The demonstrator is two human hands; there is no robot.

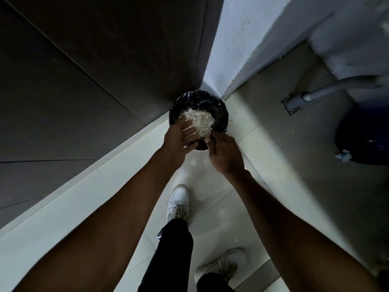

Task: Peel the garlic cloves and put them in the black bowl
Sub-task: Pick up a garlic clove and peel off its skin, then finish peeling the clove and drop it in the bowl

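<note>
The person's left hand (pixel 180 137) reaches forward with its fingers straight and spread, lying flat against the near-left side of a heap of pale, papery garlic skins (pixel 199 121). The right hand (pixel 224 153) sits just beside it on the right, seen from the back with its fingers bent downward at the near edge of the heap; whether it pinches anything there cannot be told, since the fingertips are hidden. The skins fill the middle of a round black container lined with shiny black plastic (pixel 221 107), and both hands hover over its near rim, the left partly inside it. No separate garlic clove can be made out among the skins. The container stands on a pale tiled floor (pixel 212 197), tucked into the corner where a dark brown panelled door (pixel 94 60) meets a whitish plastered wall (pixel 242 39). Below the forearms, two white lace-up trainers (pixel 179 202) and dark trouser legs (pixel 172 253) stand on the tiles. To the right, a grey pipe (pixel 328 91) runs down to the floor.
</note>
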